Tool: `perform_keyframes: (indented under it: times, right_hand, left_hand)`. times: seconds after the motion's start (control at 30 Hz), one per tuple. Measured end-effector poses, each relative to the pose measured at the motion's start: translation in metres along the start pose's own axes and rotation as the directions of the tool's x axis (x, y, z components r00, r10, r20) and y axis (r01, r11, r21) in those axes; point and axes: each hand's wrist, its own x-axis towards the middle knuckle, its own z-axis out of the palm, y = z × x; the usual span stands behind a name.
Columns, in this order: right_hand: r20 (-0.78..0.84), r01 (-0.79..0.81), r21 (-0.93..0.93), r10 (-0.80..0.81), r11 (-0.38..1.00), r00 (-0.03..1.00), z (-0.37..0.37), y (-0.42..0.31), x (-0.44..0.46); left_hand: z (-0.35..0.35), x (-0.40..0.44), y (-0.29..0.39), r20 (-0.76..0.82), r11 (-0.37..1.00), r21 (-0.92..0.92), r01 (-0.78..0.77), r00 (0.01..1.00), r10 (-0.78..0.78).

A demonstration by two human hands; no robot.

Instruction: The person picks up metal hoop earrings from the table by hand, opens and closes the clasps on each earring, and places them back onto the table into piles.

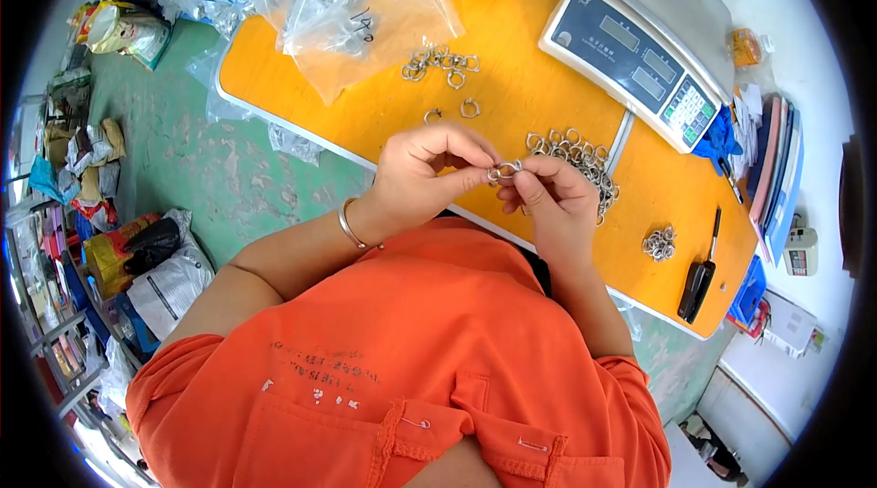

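My left hand and my right hand meet above the table's near edge. Small silvery metal rings are pinched between the fingertips of both hands; fingers partly cover them, so I cannot tell how they join. Just beyond my right hand lies a pile of similar metal rings, partly hidden by that hand. Past my left hand, two loose rings rest on the table, with a small cluster of rings farther back. Another small heap of rings sits to the right.
The orange-yellow table carries a digital scale at the back right. Clear plastic bags with handwriting lie at the back left. A black-handled tool is near the right edge. Bags and packets crowd the left side.
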Motion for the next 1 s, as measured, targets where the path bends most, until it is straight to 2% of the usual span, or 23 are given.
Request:
perform_keyframes:
  times: [0.07, 0.13, 0.2, 0.23, 0.3, 0.43, 0.5, 0.53, 0.57, 0.6, 0.67, 0.7, 0.73, 0.77, 0.8, 0.83, 0.87, 0.9, 0.93, 0.97, 1.0]
  right_hand:
    - [-0.006, -0.04, 0.119, 0.041, 0.992, 0.999, 0.0, 0.001, 0.0]
    - [0.006, -0.027, 0.127, 0.027, 0.992, 1.0, -0.002, 0.003, 0.001]
    - [0.014, -0.013, 0.133, 0.011, 0.991, 1.0, -0.005, 0.005, 0.001]
    - [0.022, -0.004, 0.133, 0.001, 0.991, 1.0, -0.005, 0.006, 0.002]
    - [0.025, 0.006, 0.132, -0.01, 0.991, 1.0, -0.005, 0.008, 0.002]
    - [0.026, 0.019, 0.139, -0.023, 0.99, 0.999, -0.007, 0.012, 0.0]
    - [0.016, 0.002, 0.146, -0.004, 0.989, 1.0, -0.007, 0.011, -0.002]
    - [0.021, -0.049, 0.218, 0.046, 0.975, 0.999, -0.006, 0.008, -0.004]
    - [0.013, -0.094, 0.285, 0.094, 0.954, 0.995, -0.006, 0.005, -0.008]
    - [0.005, -0.018, 0.157, 0.017, 0.987, 1.0, -0.006, 0.007, -0.012]
    - [-0.028, 0.098, -0.091, -0.101, 0.991, 0.995, -0.01, 0.014, -0.018]
    - [-0.059, 0.108, -0.128, -0.116, 0.986, 0.991, -0.016, 0.009, -0.023]
    - [-0.079, 0.116, -0.158, -0.129, 0.981, 0.988, -0.022, 0.005, -0.028]
    - [-0.197, 0.127, -0.213, -0.17, 0.969, 0.965, -0.034, 0.004, -0.032]
    - [-0.301, 0.134, -0.264, -0.214, 0.955, 0.929, -0.05, 0.005, -0.036]
    - [-0.4, 0.097, -0.492, -0.324, 0.865, 0.858, -0.077, 0.007, -0.042]
    - [-0.455, 0.019, -0.682, -0.444, 0.731, 0.772, -0.111, 0.008, -0.049]
    - [-0.222, 0.011, -0.951, -0.707, 0.309, 0.671, -0.147, 0.003, -0.055]
    - [-0.402, -0.129, -0.898, -0.67, 0.42, 0.624, -0.16, -0.003, -0.066]
    - [-0.448, -0.225, -0.89, -0.67, 0.397, 0.592, -0.18, -0.003, -0.076]
    - [-0.479, -0.294, -0.877, -0.64, 0.38, 0.601, -0.194, 0.0, -0.085]
  left_hand:
    - [0.002, 0.001, 0.001, 0.014, 0.999, 0.019, -0.03, 0.999, 0.03]
    - [0.004, 0.001, 0.001, 0.028, 0.997, 0.037, -0.061, 0.998, 0.06]
    - [0.006, 0.002, 0.0, 0.059, 0.974, 0.16, -0.161, 0.986, 0.153]
    - [0.007, 0.004, 0.001, 0.063, 0.974, 0.156, -0.162, 0.986, 0.154]
    - [0.008, 0.008, 0.006, 0.19, 0.795, 0.435, -0.423, 0.906, 0.378]
    - [0.011, 0.008, 0.003, 0.216, 0.721, 0.478, -0.501, 0.863, 0.456]
    - [0.012, 0.01, 0.005, 0.271, 0.63, 0.541, -0.557, 0.825, 0.497]
    - [0.013, 0.012, 0.007, 0.287, 0.638, 0.515, -0.573, 0.816, 0.502]
    - [0.013, 0.012, 0.009, 0.333, 0.591, 0.555, -0.585, 0.808, 0.487]
    - [0.014, 0.013, 0.009, 0.381, 0.547, 0.579, -0.604, 0.794, 0.474]
    - [0.021, 0.013, 0.008, 0.43, 0.553, 0.583, -0.595, 0.803, 0.411]
    - [0.024, 0.012, 0.005, 0.453, 0.579, 0.533, -0.617, 0.786, 0.42]
    - [0.026, 0.009, 0.002, 0.371, 0.629, 0.572, -0.527, 0.85, 0.374]
    - [0.025, 0.008, 0.001, 0.283, 0.666, 0.614, -0.425, 0.905, 0.317]
    - [0.023, 0.009, -0.002, 0.3, 0.675, 0.596, -0.435, 0.9, 0.316]
    - [0.019, 0.009, -0.006, 0.25, 0.766, 0.56, -0.317, 0.946, 0.208]
    - [0.016, 0.009, -0.01, 0.203, 0.835, 0.518, -0.186, 0.975, 0.091]
    - [0.012, 0.008, -0.013, 0.206, 0.894, 0.44, -0.083, 0.978, -0.01]
    - [0.014, 0.009, -0.015, 0.212, 0.895, 0.438, -0.085, 0.977, -0.01]
    - [0.015, 0.011, -0.017, 0.155, 0.922, 0.388, 0.024, 0.984, -0.09]
    - [0.016, 0.012, -0.018, 0.099, 0.934, 0.332, 0.133, 0.98, -0.174]
